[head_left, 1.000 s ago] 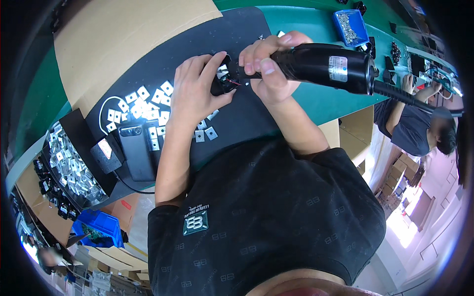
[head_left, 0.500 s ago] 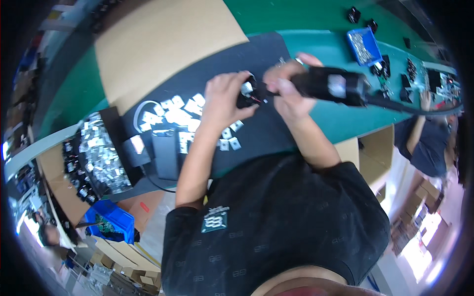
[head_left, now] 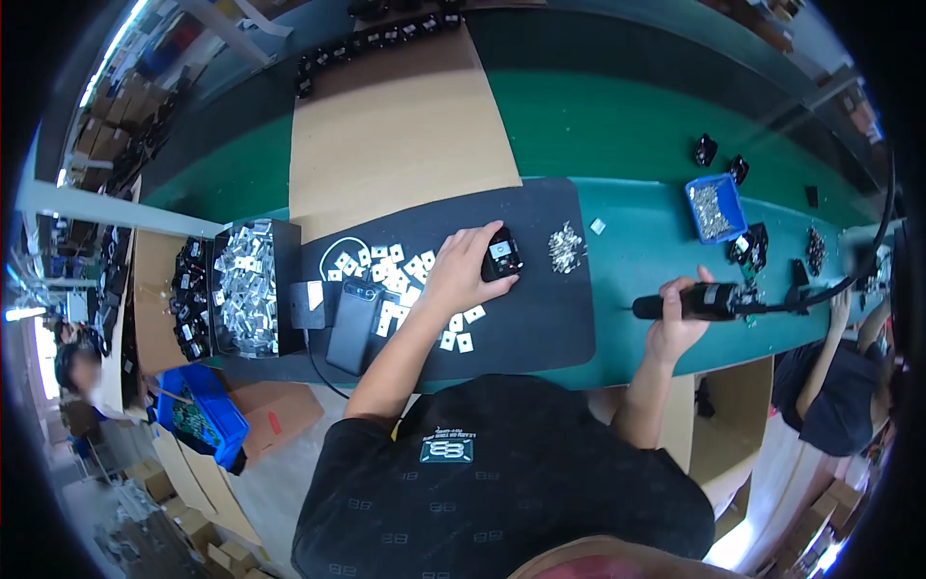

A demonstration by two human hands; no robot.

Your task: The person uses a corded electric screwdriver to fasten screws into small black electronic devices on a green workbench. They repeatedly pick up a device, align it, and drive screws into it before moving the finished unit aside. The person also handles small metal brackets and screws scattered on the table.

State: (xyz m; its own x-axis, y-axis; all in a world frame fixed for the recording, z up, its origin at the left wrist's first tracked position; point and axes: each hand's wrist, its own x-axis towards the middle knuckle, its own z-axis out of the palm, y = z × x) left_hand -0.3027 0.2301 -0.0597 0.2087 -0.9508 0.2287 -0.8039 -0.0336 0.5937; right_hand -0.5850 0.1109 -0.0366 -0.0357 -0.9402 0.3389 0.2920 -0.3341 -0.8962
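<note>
My left hand [head_left: 455,276] is closed around a small black plastic housing [head_left: 503,255] on the dark mat. A white square piece shows on the housing's top. Off to the right, my right hand [head_left: 678,330] grips a black electric screwdriver [head_left: 709,301], lying roughly level and pointing left, apart from the housing. Its cable runs off to the right. Between the hands lies a small heap of screws [head_left: 566,249] on the mat [head_left: 540,328]. Many loose white square pieces [head_left: 466,343] are spread beside my left forearm.
Left of the mat stand a black phone [head_left: 354,326] and a box of metallic pieces [head_left: 256,289]. A blue tray of small metal parts [head_left: 714,212] sits at the right. Cardboard [head_left: 395,135] covers the far bench, with a row of black housings behind. A co-worker [head_left: 839,386] is at far right.
The screwdriver in my right hand has moved away from the housing, to the right and nearer me. My left hand still holds the housing. The view has shifted, showing more of the far bench.
</note>
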